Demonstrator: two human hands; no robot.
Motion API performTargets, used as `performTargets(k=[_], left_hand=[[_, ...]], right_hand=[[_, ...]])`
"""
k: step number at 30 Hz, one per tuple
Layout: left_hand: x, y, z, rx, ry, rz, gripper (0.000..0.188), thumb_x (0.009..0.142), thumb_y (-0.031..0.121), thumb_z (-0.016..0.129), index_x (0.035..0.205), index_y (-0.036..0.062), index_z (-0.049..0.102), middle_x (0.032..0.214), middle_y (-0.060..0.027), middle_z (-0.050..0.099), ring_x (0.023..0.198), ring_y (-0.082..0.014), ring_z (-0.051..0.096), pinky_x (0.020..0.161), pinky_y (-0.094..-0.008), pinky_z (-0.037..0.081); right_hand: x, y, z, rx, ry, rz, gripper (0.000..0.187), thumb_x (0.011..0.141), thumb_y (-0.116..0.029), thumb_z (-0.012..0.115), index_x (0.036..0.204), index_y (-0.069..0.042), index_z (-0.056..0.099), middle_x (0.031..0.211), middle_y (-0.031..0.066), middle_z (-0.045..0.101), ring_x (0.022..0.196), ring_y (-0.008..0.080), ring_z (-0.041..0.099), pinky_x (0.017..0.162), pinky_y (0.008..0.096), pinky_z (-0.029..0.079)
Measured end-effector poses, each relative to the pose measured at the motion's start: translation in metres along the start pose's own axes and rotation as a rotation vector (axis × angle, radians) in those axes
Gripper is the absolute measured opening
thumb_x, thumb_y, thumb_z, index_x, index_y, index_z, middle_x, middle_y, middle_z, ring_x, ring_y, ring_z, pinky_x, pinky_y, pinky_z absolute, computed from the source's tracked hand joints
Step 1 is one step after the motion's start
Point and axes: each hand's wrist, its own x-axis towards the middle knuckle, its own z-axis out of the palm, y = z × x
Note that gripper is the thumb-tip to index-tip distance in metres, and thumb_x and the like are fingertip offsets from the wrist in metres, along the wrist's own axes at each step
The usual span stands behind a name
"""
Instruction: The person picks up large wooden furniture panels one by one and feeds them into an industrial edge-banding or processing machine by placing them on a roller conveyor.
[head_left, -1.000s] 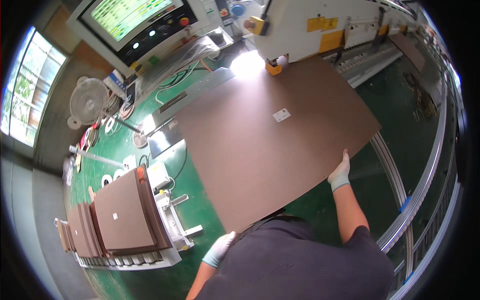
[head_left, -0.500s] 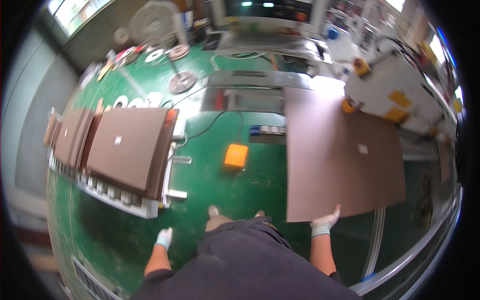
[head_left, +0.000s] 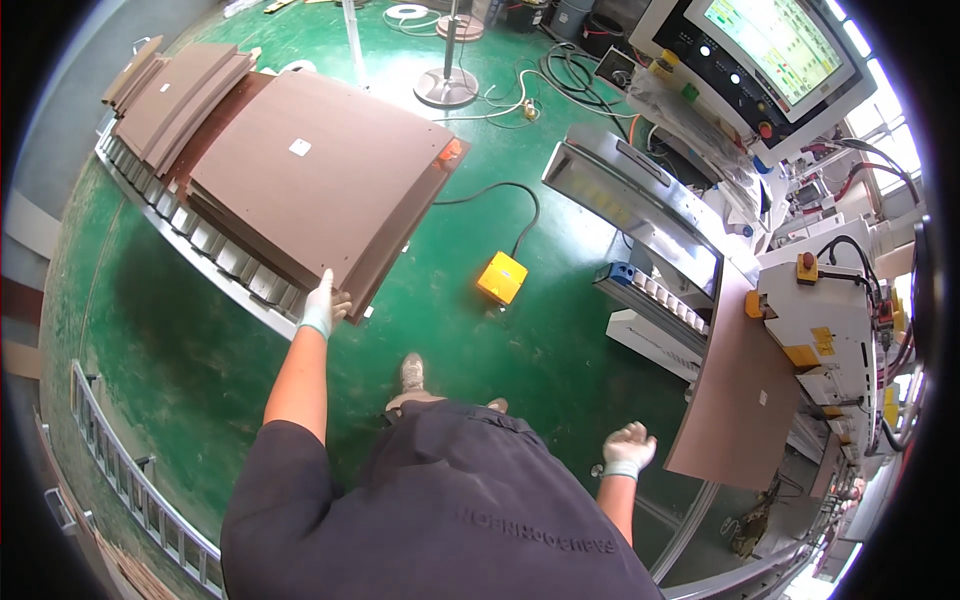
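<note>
While the left hand (head_left: 324,305), grip unclear, touches stacked panels (head_left: 325,180), the unclenched right hand (head_left: 629,447) hangs near another panel (head_left: 732,405).

The label (head_left: 299,147) on the stacked brown panel (head_left: 318,178) is too small to read.

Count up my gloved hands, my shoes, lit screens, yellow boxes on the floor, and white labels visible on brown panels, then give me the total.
Gloved hands: 2, the left hand and right hand
Shoes: 2
Lit screen: 1
Yellow box on the floor: 1
White labels on brown panels: 3
Total: 9
</note>
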Motion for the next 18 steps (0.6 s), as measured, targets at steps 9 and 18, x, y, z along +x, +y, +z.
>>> performTargets(k=[9, 18], left_hand=[[0.008, 0.0, -0.009, 0.182, 0.067, 0.124, 0.048, 0.097, 0.058, 0.057, 0.084, 0.0125, 0.053, 0.06, 0.0044, 0.046, 0.049, -0.0073, 0.047, 0.041, -0.0208, 0.036], [-0.023, -0.047, -0.079, 0.337, -0.193, 0.102, 0.043, 0.101, 0.051, 0.056, 0.093, 0.0081, 0.052, 0.067, -0.0014, 0.056, 0.051, -0.0123, 0.053, 0.045, -0.0255, 0.04]], right_hand=[[-0.091, 0.18, 0.085, -0.357, -0.48, 0.519, 0.037, 0.101, -0.044, 0.052, 0.109, -0.008, 0.06, 0.092, 0.0027, 0.058, 0.078, 0.0195, 0.056, 0.065, 0.028, 0.05], [-0.136, 0.312, 0.098, -0.988, -0.746, 0.632, 0.028, 0.103, -0.032, 0.055, 0.114, -0.006, 0.06, 0.097, 0.0034, 0.066, 0.086, 0.0155, 0.063, 0.074, 0.029, 0.051]])
